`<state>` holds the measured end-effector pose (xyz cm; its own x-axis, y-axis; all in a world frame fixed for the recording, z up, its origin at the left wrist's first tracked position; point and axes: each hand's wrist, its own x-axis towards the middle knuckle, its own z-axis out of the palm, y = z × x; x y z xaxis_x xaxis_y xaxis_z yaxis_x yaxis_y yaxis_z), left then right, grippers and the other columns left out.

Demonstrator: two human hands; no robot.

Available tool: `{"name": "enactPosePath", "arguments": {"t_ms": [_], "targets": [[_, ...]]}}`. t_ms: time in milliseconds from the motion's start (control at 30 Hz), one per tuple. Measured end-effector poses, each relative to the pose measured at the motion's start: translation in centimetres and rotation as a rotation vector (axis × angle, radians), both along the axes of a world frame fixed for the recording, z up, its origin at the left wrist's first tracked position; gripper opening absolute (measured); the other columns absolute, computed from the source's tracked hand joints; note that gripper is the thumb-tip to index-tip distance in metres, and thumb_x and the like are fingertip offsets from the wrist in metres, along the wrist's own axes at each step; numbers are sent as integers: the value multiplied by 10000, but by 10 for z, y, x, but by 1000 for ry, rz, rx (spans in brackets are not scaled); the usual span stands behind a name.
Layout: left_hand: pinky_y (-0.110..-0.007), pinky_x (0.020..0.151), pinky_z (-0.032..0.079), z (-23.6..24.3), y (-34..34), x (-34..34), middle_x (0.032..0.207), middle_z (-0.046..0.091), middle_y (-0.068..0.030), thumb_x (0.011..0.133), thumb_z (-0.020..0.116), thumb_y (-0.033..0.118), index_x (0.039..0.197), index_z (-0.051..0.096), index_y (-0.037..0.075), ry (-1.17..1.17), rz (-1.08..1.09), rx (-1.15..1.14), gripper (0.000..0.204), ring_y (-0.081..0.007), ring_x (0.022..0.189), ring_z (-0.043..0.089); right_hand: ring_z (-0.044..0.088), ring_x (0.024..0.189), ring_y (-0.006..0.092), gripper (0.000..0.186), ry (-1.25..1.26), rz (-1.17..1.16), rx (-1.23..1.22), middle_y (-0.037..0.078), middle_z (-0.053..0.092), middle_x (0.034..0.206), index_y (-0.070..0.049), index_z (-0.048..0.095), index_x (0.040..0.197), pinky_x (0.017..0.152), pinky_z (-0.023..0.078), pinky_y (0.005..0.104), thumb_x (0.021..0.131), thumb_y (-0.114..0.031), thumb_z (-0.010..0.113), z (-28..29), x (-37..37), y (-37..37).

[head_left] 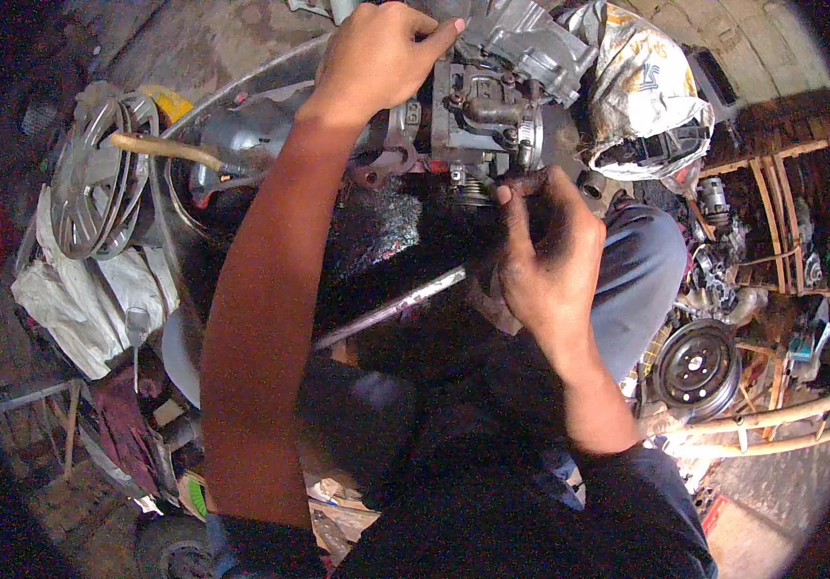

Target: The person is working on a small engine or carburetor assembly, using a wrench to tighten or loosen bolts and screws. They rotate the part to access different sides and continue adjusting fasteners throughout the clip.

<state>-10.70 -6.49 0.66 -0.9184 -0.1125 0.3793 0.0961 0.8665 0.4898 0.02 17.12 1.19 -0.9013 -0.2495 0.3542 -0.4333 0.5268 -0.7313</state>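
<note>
My left hand (381,63) is closed, its thumb and forefinger stretched toward a grey cast-metal casing (531,43) at the top. What its fingers hold, if anything, is hidden. Lower and to the right, my right hand (560,256) is curled with thumb and forefinger drawn together beside the engine. Something small and dark may be at its fingertips, but I cannot make it out. Between the hands sits the grey engine (483,111), with a curved metal pipe piece (492,106) bolted on. A coil spring (473,188) shows below it, near my right thumb.
Spoked wheels (96,183) lean at the left by a wooden handle (164,147). A white sack (642,87) of parts stands at the upper right. A black wheel rim (695,367) and a bamboo frame (762,420) are at the right. A metal bar (396,307) crosses below the engine.
</note>
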Motion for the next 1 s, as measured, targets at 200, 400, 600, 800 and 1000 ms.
{"name": "enactPosePath", "arguments": {"t_ms": [200, 400, 600, 800, 1000], "targets": [[-500, 813, 566, -1, 9, 2, 826, 729, -246, 970, 636, 539, 949, 814, 48, 98, 10, 16, 523, -439, 794, 720, 606, 562, 202, 125, 65, -24, 100, 168, 663, 710, 34, 611, 911, 578, 476, 339, 938, -35, 712, 6, 9, -7], [-509, 790, 561, -9, 4, 3, 804, 727, -239, 975, 643, 514, 954, 813, 47, 187, -29, 45, 498, -436, 773, 716, 675, 717, 472, 139, 99, 54, 179, 266, 648, 731, 12, 600, 930, 612, 511, 495, 919, -76, 707, 16, -8, 10], [-504, 770, 555, 3, 6, 4, 781, 706, -252, 980, 640, 500, 961, 806, 36, 45, -9, 26, 494, -441, 737, 703, 687, 683, 437, 128, -32, -58, 118, 233, 657, 710, 4, 602, 933, 583, 504, 453, 937, -74, 703, 0, 12, 37], [-509, 757, 541, -6, -6, -2, 784, 691, -272, 987, 627, 504, 929, 794, 15, 103, -77, -50, 520, -449, 739, 696, 684, 656, 396, 88, 74, -70, 14, 218, 672, 758, 3, 629, 953, 595, 512, 404, 950, -59, 692, -6, 16, 41], [-498, 744, 541, -2, 0, 0, 773, 687, -268, 985, 630, 508, 905, 779, -4, 124, -58, -19, 539, -451, 737, 691, 685, 740, 422, 63, 206, 48, 62, 235, 678, 843, 13, 642, 979, 665, 526, 421, 944, -21, 681, 5, -10, 28]]}}
